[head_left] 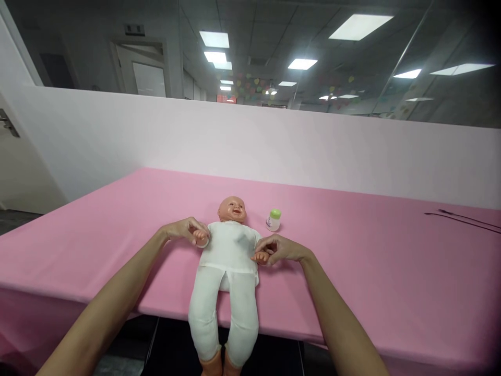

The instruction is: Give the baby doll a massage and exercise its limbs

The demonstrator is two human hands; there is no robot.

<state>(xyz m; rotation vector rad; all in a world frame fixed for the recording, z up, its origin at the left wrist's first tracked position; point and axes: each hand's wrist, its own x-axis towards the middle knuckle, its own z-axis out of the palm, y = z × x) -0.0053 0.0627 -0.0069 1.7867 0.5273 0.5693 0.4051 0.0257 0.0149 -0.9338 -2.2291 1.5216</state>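
Head view, left to right: we find the left hand (183, 231) pinched around one wrist of a baby doll (229, 250), which lies face-up on a pink tablecloth (117, 219). A green-capped baby bottle (273, 220) stands just beyond the doll's shoulder, its contents hidden and tiny label unreadable. The right hand (284, 249) closes narrowly on the doll's other hand. The doll's feet are cut off below. Thin dark cords (462, 221) lie far right.

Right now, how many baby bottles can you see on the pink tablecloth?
1: a green-capped baby bottle stands upright on the pink tablecloth, beside the doll's head; the doll could hide another.
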